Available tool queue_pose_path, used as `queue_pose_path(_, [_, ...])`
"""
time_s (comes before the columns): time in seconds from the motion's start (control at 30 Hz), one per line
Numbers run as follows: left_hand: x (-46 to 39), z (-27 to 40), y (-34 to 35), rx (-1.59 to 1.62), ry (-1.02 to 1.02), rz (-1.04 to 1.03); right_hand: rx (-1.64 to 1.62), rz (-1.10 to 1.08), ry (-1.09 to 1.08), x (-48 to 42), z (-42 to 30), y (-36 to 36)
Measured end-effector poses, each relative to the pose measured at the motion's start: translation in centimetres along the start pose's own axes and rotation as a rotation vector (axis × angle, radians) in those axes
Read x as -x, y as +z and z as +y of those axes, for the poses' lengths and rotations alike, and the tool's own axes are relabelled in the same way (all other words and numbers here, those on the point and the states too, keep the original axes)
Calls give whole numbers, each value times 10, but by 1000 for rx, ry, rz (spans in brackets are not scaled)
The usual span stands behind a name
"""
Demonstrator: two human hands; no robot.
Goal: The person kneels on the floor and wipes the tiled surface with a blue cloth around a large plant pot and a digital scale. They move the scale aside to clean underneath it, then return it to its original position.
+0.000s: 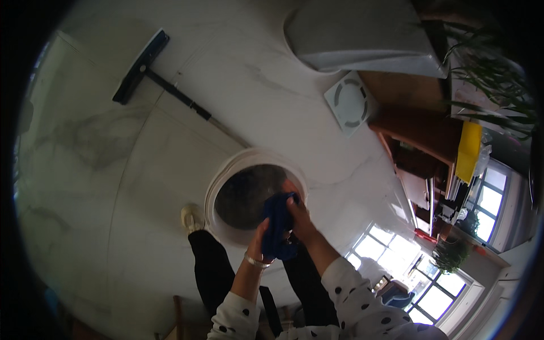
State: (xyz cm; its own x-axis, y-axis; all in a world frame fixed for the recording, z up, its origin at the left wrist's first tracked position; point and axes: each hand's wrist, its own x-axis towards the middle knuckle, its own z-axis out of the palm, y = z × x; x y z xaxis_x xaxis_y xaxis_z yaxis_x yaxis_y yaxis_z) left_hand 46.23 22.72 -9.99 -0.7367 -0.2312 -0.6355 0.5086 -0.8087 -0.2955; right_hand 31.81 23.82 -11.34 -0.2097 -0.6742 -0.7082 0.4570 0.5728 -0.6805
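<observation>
A bunched dark blue cloth (277, 225) is gripped between my two hands, over the near right side of a white bucket (211, 204). My left hand (258, 242), with a bracelet at the wrist, presses on the cloth's left side. On its right side, my right hand (301, 219) is closed around it, and some fingers reach past its far end. Dark, murky water (242, 199) shows inside the bucket. The cloth hides part of the rim and of the palms.
A floor squeegee or broom (142, 70) lies on the marbled tile floor, its pole running to the bucket. A bathroom scale (350, 102) leans or lies beside wooden furniture (416, 127). Above it stands a grey bin-like object (361, 38). My shoe (192, 216) is left of the bucket.
</observation>
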Motion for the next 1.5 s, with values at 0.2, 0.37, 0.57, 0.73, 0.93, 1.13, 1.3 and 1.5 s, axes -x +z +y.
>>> queue_pose_path(0.2, [-4,-4,-6,146,-143,-70,-577,-382,277,-1,-20,20])
queue_pose_path(0.37, [-4,-14,-11,-38,-49,-39,-181,-282,390,-13,-30,8])
queue_pose_path(0.57, [-18,-26,-53,-668,128,315,725,-101,24,-15,-31,34])
queue_pose_path(0.73, [-29,-25,-50,-639,175,507,970,150,-415,-9,-39,47])
queue_pose_path(0.93, [-9,-6,10,-394,-104,354,1083,92,-757,13,-58,45])
queue_pose_path(1.13, [-16,-9,-1,56,85,94,911,-49,-721,47,-41,43])
queue_pose_path(1.3, [-16,-18,-12,-44,370,114,292,426,-120,67,-13,55])
queue_pose_path(1.5, [0,-26,13,-1057,1036,358,-576,303,458,53,-21,28])
